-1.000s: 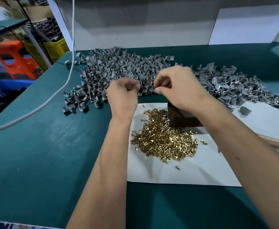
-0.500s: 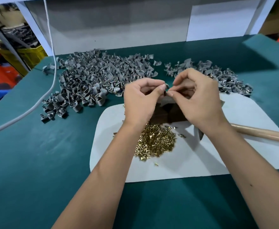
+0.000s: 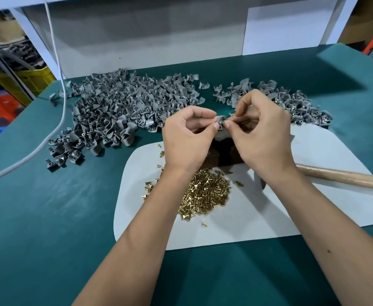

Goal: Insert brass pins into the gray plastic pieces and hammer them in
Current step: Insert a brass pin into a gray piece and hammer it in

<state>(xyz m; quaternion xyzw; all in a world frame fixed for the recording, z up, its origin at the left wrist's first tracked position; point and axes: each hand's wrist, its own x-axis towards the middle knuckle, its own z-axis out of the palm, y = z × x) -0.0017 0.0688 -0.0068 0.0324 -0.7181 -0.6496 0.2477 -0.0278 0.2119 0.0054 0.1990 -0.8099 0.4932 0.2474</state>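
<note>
My left hand (image 3: 188, 138) pinches a small gray plastic piece (image 3: 221, 119) between thumb and forefinger above a dark block (image 3: 223, 156). My right hand (image 3: 262, 133) meets it from the right, its thumb and forefinger pinched at the piece; a brass pin there is too small to make out. A heap of brass pins (image 3: 205, 193) lies on the white sheet (image 3: 258, 215) beneath my wrists. A big pile of gray pieces (image 3: 123, 109) spreads over the green table at the back left, a smaller pile (image 3: 295, 102) at the back right.
A wooden hammer handle (image 3: 344, 176) lies on the sheet to the right, its head hidden behind my right wrist. A gray cable (image 3: 57, 120) runs down the left side of the table (image 3: 37, 228). A white partition stands behind the piles.
My hands came together from apart: they now meet fingertip to fingertip at the gray piece over the block. The view has tilted down and shifted.
</note>
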